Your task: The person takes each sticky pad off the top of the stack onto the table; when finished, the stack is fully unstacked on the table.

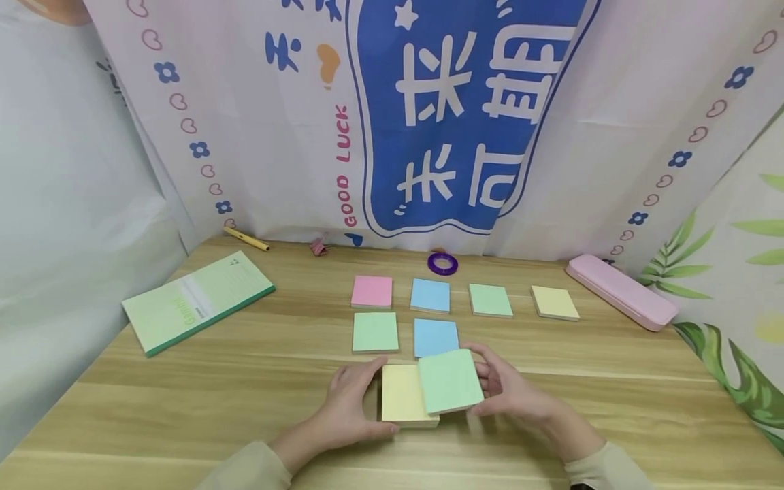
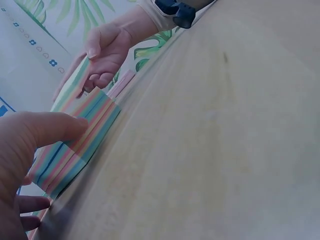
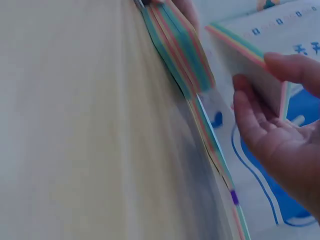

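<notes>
My left hand (image 1: 349, 412) grips a thick stack of sticky note pads (image 1: 401, 393), thumb on the near side and fingers on the far side. Yellow paper tops this stack, and its striped edges (image 2: 82, 142) show in the left wrist view. With thumb and fingers, my right hand (image 1: 520, 395) holds a thin green-topped sticky note pad (image 1: 451, 382) by its right side. That pad is raised and tilted, overlapping the stack's right part in the head view. In the right wrist view, the pad's pale underside (image 3: 245, 65) faces the camera.
Single pads lie in two rows beyond the hands: pink (image 1: 371, 290), blue (image 1: 430, 295), green (image 1: 490, 300), yellow (image 1: 554, 303), then green (image 1: 375, 332) and blue (image 1: 435, 335). Around them are a notebook (image 1: 199, 299), pen (image 1: 246, 239), purple tape roll (image 1: 442, 263) and pink case (image 1: 621, 291).
</notes>
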A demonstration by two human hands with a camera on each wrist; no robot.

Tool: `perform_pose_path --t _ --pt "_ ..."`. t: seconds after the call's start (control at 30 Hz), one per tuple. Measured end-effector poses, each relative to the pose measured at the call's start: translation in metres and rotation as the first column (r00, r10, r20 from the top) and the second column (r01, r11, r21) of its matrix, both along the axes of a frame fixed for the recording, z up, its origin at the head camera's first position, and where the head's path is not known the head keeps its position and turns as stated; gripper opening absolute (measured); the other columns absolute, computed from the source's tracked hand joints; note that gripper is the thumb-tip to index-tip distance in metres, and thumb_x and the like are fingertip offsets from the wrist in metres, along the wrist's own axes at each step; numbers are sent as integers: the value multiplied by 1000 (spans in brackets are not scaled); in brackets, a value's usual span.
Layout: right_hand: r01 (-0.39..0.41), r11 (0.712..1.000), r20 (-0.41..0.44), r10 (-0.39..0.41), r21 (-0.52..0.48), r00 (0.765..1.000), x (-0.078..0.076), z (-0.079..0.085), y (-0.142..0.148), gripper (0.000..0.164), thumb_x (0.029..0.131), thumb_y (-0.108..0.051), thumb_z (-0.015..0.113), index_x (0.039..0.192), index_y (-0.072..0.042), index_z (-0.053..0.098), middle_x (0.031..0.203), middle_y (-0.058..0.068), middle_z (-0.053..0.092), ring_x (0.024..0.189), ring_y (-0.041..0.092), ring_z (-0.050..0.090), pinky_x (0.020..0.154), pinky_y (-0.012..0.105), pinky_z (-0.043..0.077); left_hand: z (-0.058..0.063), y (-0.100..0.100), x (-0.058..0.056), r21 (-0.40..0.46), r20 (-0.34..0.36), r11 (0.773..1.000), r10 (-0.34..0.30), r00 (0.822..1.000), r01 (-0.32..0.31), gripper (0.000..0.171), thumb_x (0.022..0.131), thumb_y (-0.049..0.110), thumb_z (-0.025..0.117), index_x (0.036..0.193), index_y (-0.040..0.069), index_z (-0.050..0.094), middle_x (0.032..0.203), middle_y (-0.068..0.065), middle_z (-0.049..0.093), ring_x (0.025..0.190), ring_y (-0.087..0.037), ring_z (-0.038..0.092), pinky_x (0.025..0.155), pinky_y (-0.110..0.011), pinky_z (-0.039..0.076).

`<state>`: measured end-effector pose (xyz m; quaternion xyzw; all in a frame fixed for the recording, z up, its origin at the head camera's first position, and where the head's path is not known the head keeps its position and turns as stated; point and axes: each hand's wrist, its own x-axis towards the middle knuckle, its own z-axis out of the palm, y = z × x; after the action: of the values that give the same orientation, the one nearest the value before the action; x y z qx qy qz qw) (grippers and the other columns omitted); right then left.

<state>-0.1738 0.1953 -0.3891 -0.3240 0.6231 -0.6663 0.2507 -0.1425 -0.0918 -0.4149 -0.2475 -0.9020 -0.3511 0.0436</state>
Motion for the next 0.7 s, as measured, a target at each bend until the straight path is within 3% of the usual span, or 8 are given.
perform_pose_path --t 0.3,0.47,0.7 --pt "113 990 65 -108 -82 992 -24 5 53 83 73 16 52 136 -12 7 113 19 44 95 25 51 78 32 44 -2 -1 1 -42 21 998 43 999 -42 92 55 46 75 130 10 34 126 -11 39 117 -30 28 93 -56 5" --pt "182 982 101 -175 -54 979 -39 -7 75 80 74 17 50 136 -15 11 111 16 46 93 22 51 78 30 44 -2 -1 1 -45 45 998 38 998 -36 92 56 46 75 131 11 33 127 -8 38 119 -29 26 93 -55 2" --pt "244 969 128 -247 42 961 -43 -22 90 87 74 16 52 136 -6 -6 122 21 37 100 22 48 79 29 43 -2 1 0 -31 52 999 36 998 -34 93 55 44 75 131 11 34 127 -6 39 119 -28 26 93 -55 1"
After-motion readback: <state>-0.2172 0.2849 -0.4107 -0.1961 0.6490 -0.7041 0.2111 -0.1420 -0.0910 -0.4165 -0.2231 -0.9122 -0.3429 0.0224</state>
